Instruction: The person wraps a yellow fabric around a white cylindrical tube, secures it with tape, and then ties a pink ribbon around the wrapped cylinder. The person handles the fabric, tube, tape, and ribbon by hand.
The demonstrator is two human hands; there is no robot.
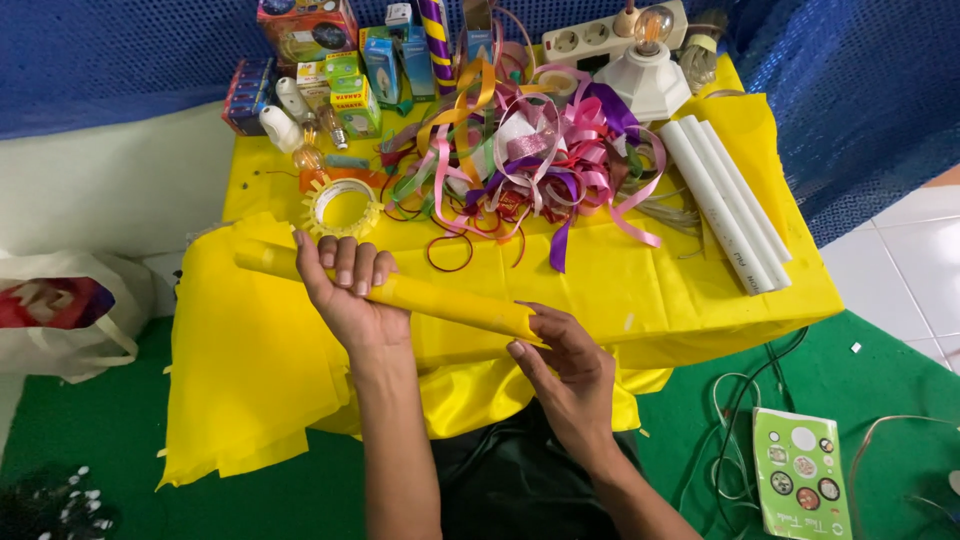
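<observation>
A person's left hand [345, 290] curls closed around a tube wrapped in yellow paper [400, 292], gripping it near its far-left end, while the right hand [565, 365] pinches the paper's edge at the tube's other tip with thumb and fingertips. The tube's long axis runs from upper left down to lower right, spanning both hands above a yellow-covered surface [700, 290]. Beyond the hands lie a tangle of coloured ribbons [520, 150], a roll of tape [342, 205] just past the left hand, white pipes [725, 205] to the right, and boxed light bulbs [340, 85].
</observation>
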